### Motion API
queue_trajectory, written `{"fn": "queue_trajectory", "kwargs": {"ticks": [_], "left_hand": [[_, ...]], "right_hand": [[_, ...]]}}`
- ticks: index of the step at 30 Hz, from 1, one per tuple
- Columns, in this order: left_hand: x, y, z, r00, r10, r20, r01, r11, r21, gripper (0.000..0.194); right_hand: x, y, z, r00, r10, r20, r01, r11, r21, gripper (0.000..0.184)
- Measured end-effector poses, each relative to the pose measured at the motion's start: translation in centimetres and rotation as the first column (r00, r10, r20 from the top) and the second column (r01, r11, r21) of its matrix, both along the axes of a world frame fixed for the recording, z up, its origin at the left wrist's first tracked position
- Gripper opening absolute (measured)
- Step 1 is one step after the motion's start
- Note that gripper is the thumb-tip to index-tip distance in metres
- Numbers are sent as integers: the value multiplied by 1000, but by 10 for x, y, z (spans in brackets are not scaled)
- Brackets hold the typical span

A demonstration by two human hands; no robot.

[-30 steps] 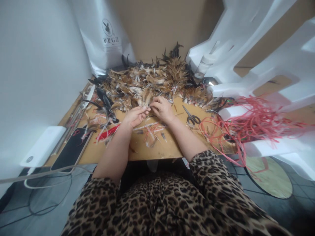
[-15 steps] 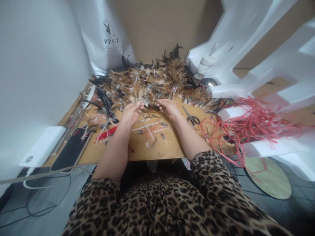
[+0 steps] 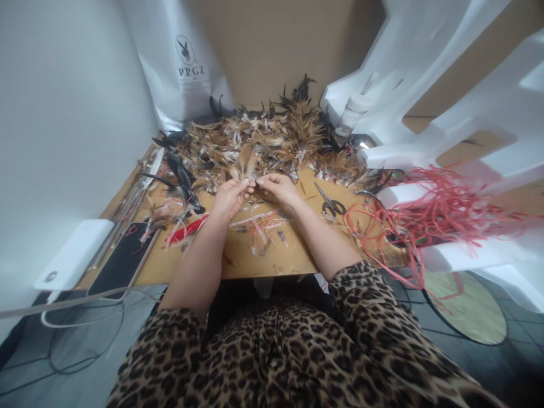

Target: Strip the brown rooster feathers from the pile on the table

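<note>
The desk carries a broad feather pile, whose loose plumes crowd the workspace and could snag. Pink strips tangle at right. The left hand has its grip pinched on the pale base of a brown feather bundle, fanned before the pile. The right hand's grip is drawn together beside that base; whether it holds anything, I cannot tell. Scissors lie clear of both. The bundle looks feather-light, soft-vaned, easily crushed, best held by the stiffer quills.

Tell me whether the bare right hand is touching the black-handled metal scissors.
Apart. The head view shows a strip of yellow-brown wooden tabletop between the right hand and the scissors.
</note>
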State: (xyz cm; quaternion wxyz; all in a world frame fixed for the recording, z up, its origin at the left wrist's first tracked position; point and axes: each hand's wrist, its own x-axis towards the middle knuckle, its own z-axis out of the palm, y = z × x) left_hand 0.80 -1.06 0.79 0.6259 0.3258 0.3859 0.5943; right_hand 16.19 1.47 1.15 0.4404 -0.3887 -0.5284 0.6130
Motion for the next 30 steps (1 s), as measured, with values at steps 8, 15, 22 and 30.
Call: {"fn": "queue_trajectory", "kwargs": {"ticks": [8, 15, 22, 30], "left_hand": [[2, -1, -5, 996, -42, -85, 46, 998, 39, 15], [3, 0, -5, 996, -73, -42, 70, 996, -53, 14], [2, -1, -8, 989, -132, -66, 127, 989, -80, 13], [4, -2, -7, 980, -121, -156, 111, 991, -70, 17]], "right_hand": [[-13, -1, -6, 993, -67, -101, 63, 997, -47, 41], [-9, -3, 1, 993, -108, -37, 109, 993, 53, 40], [-8, 0, -1, 988, -141, 65, 124, 969, 212, 29], [-7, 0, -2, 974, -170, 151, 127, 958, 257, 29]]}}
